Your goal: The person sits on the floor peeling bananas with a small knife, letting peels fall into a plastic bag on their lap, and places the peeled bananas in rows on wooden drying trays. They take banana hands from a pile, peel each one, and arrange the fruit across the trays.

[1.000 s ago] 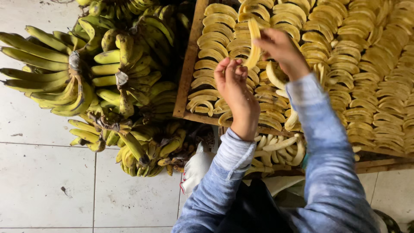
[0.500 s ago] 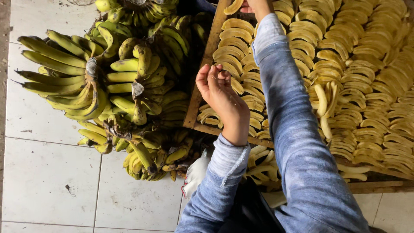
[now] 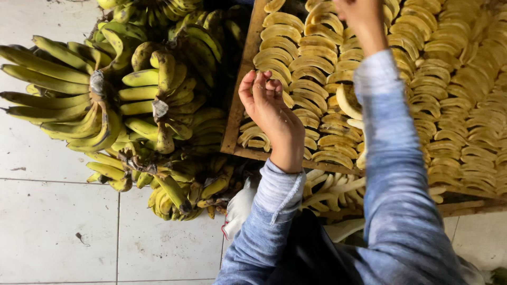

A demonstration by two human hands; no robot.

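Left hand [image 3: 269, 108] palm up, fingers loosely curled, holding nothing, over peeled bananas [image 3: 311, 68] on wooden tray [image 3: 240, 84]. Right hand [image 3: 362, 16] at 12 o'clock, fingers cut off — cannot tell. Unpeeled bunches [image 3: 105, 100] at 9 o'clock.

Pale, scuffed floor tiles [image 3: 58, 227] with dark grout lines, lit by soft daylight.

Big bunches of unpeeled bananas [image 3: 105, 105] lie in a heap on the white tiled floor [image 3: 53, 227]. Most are yellow-green and some have dark spots. Their cut stalks look grey and dry. A white cloth [image 3: 237, 208] lies on the floor just beside the heap.
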